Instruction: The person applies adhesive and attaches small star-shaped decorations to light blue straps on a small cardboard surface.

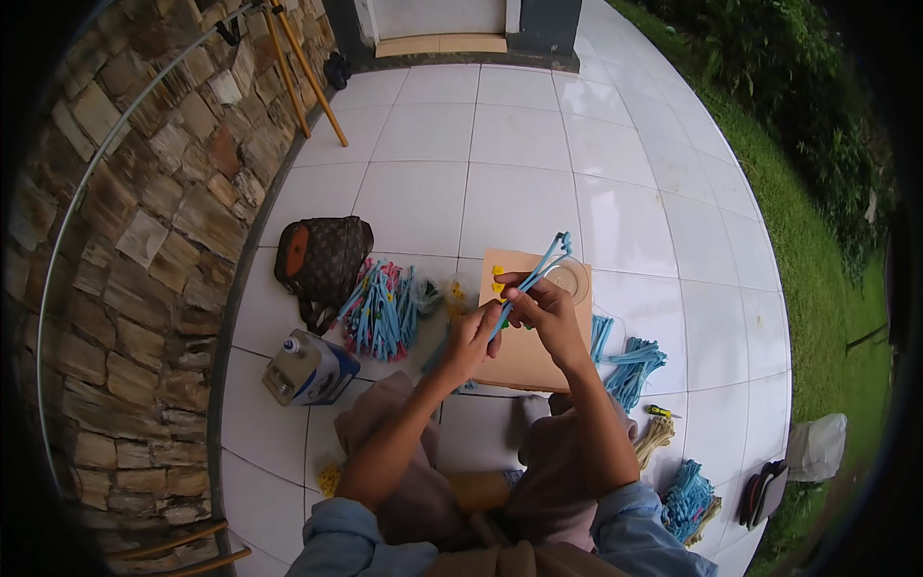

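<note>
Both hands are together above a tan board (pixel 529 369) on the floor in front of me. My left hand (pixel 469 342) is closed on the lower part of a bundle of thin light-blue cords (pixel 551 258). My right hand (pixel 546 315) pinches the same cords higher up. The cords slant up to the right, and their dark, knobby ends stick out beyond my fingers. On the board lie small yellow pieces (pixel 497 271) and a round clear dish (pixel 569 277). Green bits show beneath my hands, partly hidden.
Left are a pile of blue and pink cords (pixel 380 313), a brown backpack (pixel 325 264) and a jerrycan (pixel 310 369) near a stone wall (pixel 144 317). Blue cord bundles (pixel 635 370), a yellow-handled screwdriver (pixel 661 412), a dark wallet (pixel 765 493) and a plastic bag (pixel 817 447) lie right.
</note>
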A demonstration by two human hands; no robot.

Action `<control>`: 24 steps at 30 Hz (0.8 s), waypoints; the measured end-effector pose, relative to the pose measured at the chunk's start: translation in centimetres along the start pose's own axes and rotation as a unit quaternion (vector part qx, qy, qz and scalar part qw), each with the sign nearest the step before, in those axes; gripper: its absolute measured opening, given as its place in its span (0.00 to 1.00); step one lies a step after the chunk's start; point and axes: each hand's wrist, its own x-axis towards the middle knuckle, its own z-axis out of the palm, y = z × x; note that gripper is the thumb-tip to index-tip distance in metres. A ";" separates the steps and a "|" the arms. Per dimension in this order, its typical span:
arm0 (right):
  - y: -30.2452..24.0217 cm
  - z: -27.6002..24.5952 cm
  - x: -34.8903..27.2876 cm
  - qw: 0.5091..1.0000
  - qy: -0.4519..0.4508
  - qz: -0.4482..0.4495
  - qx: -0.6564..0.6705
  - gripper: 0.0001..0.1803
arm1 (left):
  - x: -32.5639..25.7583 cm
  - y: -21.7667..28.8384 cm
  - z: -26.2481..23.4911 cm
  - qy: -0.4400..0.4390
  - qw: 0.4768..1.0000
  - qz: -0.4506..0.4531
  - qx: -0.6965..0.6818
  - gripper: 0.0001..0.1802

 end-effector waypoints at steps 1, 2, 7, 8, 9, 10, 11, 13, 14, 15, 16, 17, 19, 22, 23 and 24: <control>0.0 -0.3 0.1 0.999 0.006 0.029 0.016 0.20 | 0.0 -0.3 -0.2 0.005 1.000 -0.005 0.010 0.17; 0.1 -0.6 0.1 1.000 0.015 0.000 0.023 0.20 | 0.1 -1.0 -0.3 -0.002 1.000 0.005 -0.011 0.14; 0.8 -0.8 0.5 0.989 0.094 -0.082 0.076 0.24 | 0.3 -0.5 -1.3 -0.068 0.984 -0.064 -0.154 0.15; 0.8 -0.8 0.5 0.989 0.096 -0.082 0.081 0.24 | 0.3 -0.4 -1.4 -0.068 0.982 -0.078 -0.158 0.16; 0.9 -0.7 0.5 0.988 0.098 -0.081 0.087 0.25 | 0.3 -0.4 -1.4 -0.032 0.984 -0.068 -0.159 0.15; 1.3 -0.5 0.6 0.987 0.114 -0.071 0.094 0.24 | 0.4 -0.7 -1.5 0.003 0.985 -0.059 -0.161 0.15; 1.9 -0.3 0.7 0.985 0.129 -0.060 0.101 0.23 | 0.5 -1.1 -1.6 0.038 0.985 -0.050 -0.161 0.14; 3.0 -0.3 0.8 0.986 0.120 -0.029 0.114 0.21 | 0.9 -1.1 -1.7 0.093 0.970 -0.038 -0.221 0.16; 3.4 -0.4 0.8 0.988 0.095 -0.007 0.120 0.20 | 1.1 -1.1 -1.3 0.138 0.951 -0.039 -0.275 0.16; 3.6 -0.3 0.8 0.990 0.070 0.014 0.125 0.19 | 1.1 -0.9 -1.1 0.183 0.926 -0.040 -0.328 0.16; 3.7 -0.1 0.6 0.992 0.054 0.028 0.111 0.17 | 1.4 -1.9 -1.7 0.173 0.922 -0.006 -0.346 0.17; 3.8 0.2 0.5 0.991 0.041 0.037 0.119 0.17 | 1.5 -2.3 -2.0 0.176 0.904 -0.016 -0.389 0.17; 4.7 0.6 0.5 0.990 0.018 0.053 0.132 0.18 | 1.8 -2.2 -2.2 0.177 0.862 -0.035 -0.474 0.17; 6.3 1.1 0.0 0.970 0.010 0.105 0.221 0.27 | 1.9 -3.1 -2.8 0.176 0.856 -0.062 -0.482 0.15; 6.5 1.2 -0.2 0.963 0.010 0.118 0.243 0.30 | 1.8 -3.5 -3.0 0.157 0.858 -0.064 -0.485 0.15; 6.2 1.1 -0.3 0.955 -0.003 0.147 0.258 0.35 | 2.1 -2.1 -2.6 0.198 0.848 -0.098 -0.482 0.15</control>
